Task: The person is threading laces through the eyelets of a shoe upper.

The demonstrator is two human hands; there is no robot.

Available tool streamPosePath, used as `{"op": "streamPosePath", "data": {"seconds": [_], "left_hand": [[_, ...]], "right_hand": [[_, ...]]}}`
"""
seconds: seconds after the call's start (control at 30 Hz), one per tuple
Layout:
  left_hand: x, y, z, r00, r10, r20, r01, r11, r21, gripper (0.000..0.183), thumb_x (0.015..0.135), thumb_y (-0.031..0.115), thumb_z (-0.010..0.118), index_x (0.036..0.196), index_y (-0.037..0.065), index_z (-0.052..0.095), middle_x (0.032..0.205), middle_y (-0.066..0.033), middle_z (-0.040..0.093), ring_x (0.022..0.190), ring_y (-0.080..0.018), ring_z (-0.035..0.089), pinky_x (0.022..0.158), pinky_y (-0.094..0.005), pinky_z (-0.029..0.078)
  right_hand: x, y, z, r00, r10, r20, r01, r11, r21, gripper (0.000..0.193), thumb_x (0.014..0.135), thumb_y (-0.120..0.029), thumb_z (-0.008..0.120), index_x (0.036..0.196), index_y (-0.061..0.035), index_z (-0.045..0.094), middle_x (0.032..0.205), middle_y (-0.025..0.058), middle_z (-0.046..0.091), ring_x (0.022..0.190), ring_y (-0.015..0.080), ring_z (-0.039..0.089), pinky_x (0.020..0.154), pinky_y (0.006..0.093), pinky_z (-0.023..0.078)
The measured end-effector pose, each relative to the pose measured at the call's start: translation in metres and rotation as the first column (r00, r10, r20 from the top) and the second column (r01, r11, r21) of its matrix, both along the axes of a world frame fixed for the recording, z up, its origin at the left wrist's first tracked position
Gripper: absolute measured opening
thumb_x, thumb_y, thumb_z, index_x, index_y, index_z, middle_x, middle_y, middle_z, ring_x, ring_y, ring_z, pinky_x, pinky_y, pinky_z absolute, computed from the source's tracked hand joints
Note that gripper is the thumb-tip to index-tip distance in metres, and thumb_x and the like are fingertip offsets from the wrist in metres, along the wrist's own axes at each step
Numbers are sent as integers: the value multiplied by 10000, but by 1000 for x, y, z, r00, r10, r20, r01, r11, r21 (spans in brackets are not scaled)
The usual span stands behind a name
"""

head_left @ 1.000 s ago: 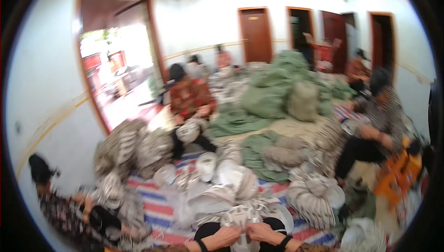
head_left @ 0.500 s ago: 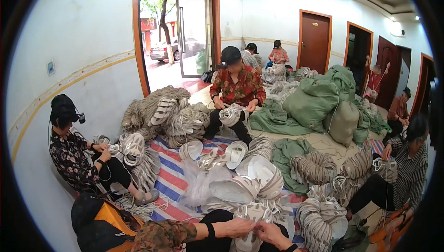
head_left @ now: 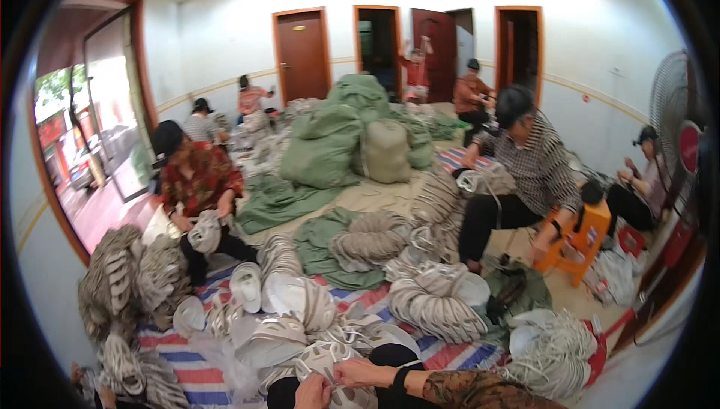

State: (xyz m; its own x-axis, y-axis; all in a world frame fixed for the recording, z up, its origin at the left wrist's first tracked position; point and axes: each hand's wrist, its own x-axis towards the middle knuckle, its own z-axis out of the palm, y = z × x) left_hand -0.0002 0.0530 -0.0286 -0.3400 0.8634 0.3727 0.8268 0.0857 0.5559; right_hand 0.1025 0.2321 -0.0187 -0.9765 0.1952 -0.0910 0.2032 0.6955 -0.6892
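A beige and white shoe upper [head_left: 324, 357] lies on my lap at the bottom of the view. My left hand [head_left: 313, 393] is closed, its fingertips pinched at the near part of the upper. Just right of it, my right hand [head_left: 361, 372] is also pinched shut over the upper, its forearm in a camouflage sleeve with a black wristband. Whatever thin thing the fingertips grip is too small and blurred to make out. More pale uppers [head_left: 271, 340] are heaped just beyond my hands, one showing its white inside.
Striped sheeting [head_left: 199, 366] covers the floor. Bundles of uppers [head_left: 435, 308] and a pile of pale laces [head_left: 551, 356] lie to the right. Green sacks [head_left: 322, 142] stand mid-room. Several people work around; one in stripes [head_left: 525, 157] sits near an orange stool [head_left: 581, 240]. A fan [head_left: 675, 109] stands far right.
The view has swung to the right, so the doorway has shifted left and the stool, fan and lace pile have come in. My hands stay close together at the upper.
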Motion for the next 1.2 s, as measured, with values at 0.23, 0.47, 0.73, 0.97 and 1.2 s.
{"op": "streamPosePath", "data": {"seconds": [0.23,0.47,0.73,0.97,1.2], "left_hand": [[-32,-21,-8,953,-157,-257,30,899,-437,140,917,140,518,997,28,547,835,-204,625,786,-384,625,666,-497,492],[-273,-200,140,671,633,-385,-679,734,23,186,960,172,518,1024,0,547,874,-182,587,862,-344,587,756,-437,467],[-335,-310,125,634,405,658,-732,590,342,281,995,174,478,1219,4,493,1134,-151,608,1020,-249,633,801,-332,558],[-266,-217,155,135,-332,934,-728,606,321,237,915,124,443,685,131,384,566,12,335,460,-131,338,409,-272,284],[-365,-363,284,452,5,892,-891,-47,452,107,863,52,467,770,97,441,625,-65,442,459,-184,425,371,-329,351]], "right_hand": [[4,-3,16,951,229,209,-211,972,-104,312,831,-296,643,1021,-61,561,932,176,672,925,376,647,746,468,481],[15,4,2,963,237,131,-216,964,-155,374,899,-372,656,1070,-80,497,909,178,646,900,389,630,732,487,464],[10,23,35,886,432,167,-412,900,-143,348,925,-425,643,970,-82,610,796,83,646,764,205,648,667,363,503],[87,99,241,988,152,20,-122,860,-496,96,945,-170,674,951,-86,630,769,-62,561,645,28,478,536,206,372],[235,156,423,836,-409,-366,318,904,-286,129,770,-54,644,814,-71,524,594,-42,459,428,57,419,366,203,307]]}}
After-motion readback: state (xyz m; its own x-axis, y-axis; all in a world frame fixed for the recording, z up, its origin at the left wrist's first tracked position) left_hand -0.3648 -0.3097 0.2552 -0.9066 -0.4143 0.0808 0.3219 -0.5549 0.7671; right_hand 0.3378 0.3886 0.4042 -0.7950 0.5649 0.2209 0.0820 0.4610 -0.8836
